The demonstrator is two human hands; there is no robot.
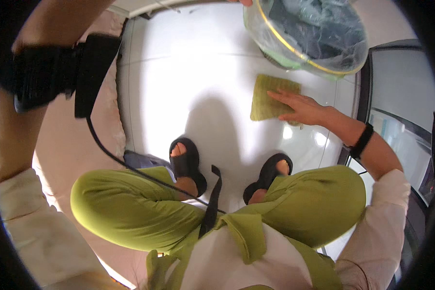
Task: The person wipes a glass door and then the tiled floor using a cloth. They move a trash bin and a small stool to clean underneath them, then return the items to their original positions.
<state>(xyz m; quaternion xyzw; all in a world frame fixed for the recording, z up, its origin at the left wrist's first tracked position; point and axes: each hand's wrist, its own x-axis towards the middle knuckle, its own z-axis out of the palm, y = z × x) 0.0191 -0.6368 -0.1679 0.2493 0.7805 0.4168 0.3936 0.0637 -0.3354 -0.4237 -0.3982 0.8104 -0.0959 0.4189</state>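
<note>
My right hand (302, 108) lies flat on a folded yellow-green cloth (262, 98), its fingers stretched out and apart. The cloth rests on the glossy white tiled floor (159, 79). Just beyond it, a round waste bin (275, 54) is tilted, with a clear plastic liner (322, 29) inside and a yellow ring around the rim. Only a few fingertips of my left hand (242, 1) show at the top edge of the picture, gripping the bin's rim. The rest of that hand is cut off by the frame.
A pale pink fabric-covered side (72, 141) runs along the left. At the right stands a dark-framed glass cabinet (402, 79). A black device with a cable (94, 76) is strapped to my left forearm. My feet in black sandals (186, 159) stand on the tiles.
</note>
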